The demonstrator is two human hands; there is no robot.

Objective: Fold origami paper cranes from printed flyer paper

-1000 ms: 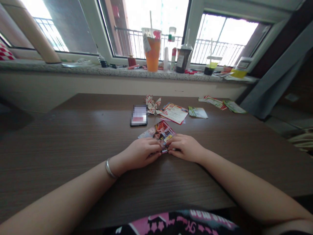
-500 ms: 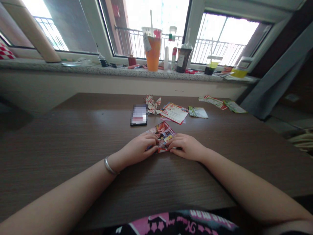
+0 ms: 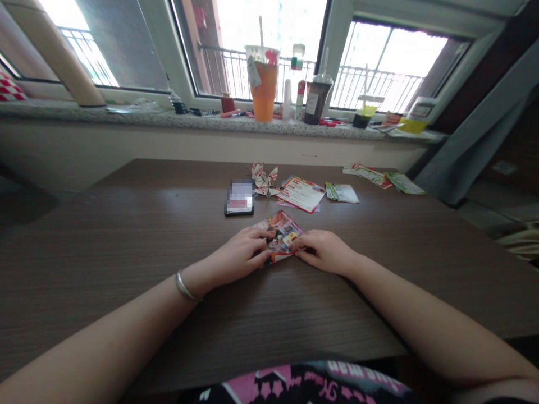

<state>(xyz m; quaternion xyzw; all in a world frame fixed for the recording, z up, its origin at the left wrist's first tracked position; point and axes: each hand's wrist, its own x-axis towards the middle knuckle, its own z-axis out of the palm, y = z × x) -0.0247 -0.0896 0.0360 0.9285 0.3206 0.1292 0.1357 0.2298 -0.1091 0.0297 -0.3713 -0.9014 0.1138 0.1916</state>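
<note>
Both left hand point(image 3: 243, 251) and right hand point(image 3: 326, 251) grasped a printed sheet point(image 3: 281, 241), partly hiding its sides, inside the front edge of the worktop point(image 3: 105, 230).

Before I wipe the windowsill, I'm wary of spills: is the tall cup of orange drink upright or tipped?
Upright: the tall cup of orange drink stands on its base on the windowsill, its straw pointing up.

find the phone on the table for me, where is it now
In the head view, the phone lies left of centre on the table, beyond the left hand and close to the folded paper on its right.
</note>
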